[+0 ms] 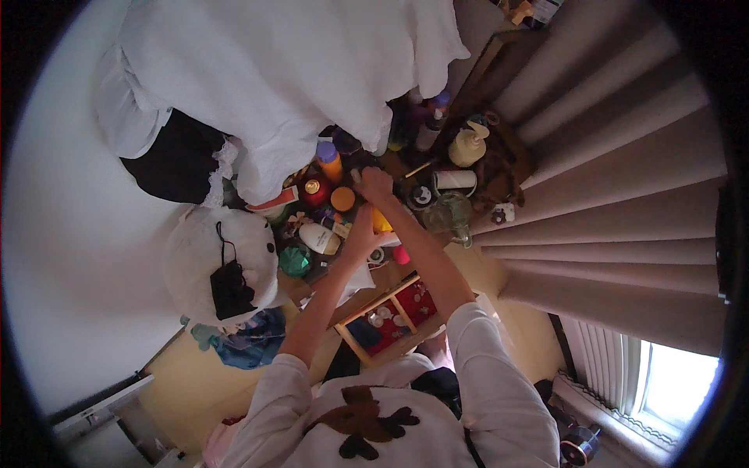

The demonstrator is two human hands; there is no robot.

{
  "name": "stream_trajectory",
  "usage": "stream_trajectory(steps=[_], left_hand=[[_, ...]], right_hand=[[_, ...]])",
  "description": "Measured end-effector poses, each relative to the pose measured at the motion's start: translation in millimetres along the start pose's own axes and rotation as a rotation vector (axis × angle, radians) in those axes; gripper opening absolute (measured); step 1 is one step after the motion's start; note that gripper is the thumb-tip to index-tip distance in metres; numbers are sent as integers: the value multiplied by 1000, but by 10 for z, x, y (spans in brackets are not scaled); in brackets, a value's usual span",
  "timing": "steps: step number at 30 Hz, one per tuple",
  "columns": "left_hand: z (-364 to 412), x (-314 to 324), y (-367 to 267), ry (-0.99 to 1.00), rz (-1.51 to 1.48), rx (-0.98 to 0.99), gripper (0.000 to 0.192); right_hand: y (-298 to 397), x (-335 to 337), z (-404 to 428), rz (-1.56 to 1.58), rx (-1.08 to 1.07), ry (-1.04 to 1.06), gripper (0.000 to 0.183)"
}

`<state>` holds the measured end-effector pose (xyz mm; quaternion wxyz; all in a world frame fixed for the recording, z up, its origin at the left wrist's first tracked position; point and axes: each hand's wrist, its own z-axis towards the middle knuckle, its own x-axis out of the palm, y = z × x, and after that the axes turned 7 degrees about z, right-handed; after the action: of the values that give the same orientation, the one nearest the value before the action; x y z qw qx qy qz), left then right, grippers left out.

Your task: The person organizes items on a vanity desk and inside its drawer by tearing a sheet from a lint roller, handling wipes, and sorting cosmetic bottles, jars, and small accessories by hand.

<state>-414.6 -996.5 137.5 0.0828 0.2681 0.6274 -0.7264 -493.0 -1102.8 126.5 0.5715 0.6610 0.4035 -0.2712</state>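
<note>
My right hand (374, 184) reaches to the back of the crowded dresser top, its fingers curled near an orange bottle with a purple cap (329, 159). Whether it holds anything is hidden. Closer to me, my left hand (364, 234) is beside a yellow object (381, 221), partly covered by my right forearm; I cannot tell if the hand grips it. Around them stand an orange-lidded jar (343, 199), a red round container with a gold top (314, 190), a white bottle lying tilted (319, 238) and a green faceted object (295, 261).
An open divided drawer (374, 319) with a red lining and small items juts out before me. A glass jug (449, 215) and a cream pump bottle (467, 146) stand right. White cloth (281, 76) hangs over the back; a white plush toy (222, 263) sits left.
</note>
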Motion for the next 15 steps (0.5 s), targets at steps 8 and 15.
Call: stream_trajectory(steps=[8, 15], left_hand=[[-180, -215, 71, -52, 126, -39, 43], [-238, -438, 215, -174, 105, -5, 23]], right_hand=[[-254, -87, -129, 145, -64, -59, 33], [-254, -255, -253, 311, -228, -366, 28]])
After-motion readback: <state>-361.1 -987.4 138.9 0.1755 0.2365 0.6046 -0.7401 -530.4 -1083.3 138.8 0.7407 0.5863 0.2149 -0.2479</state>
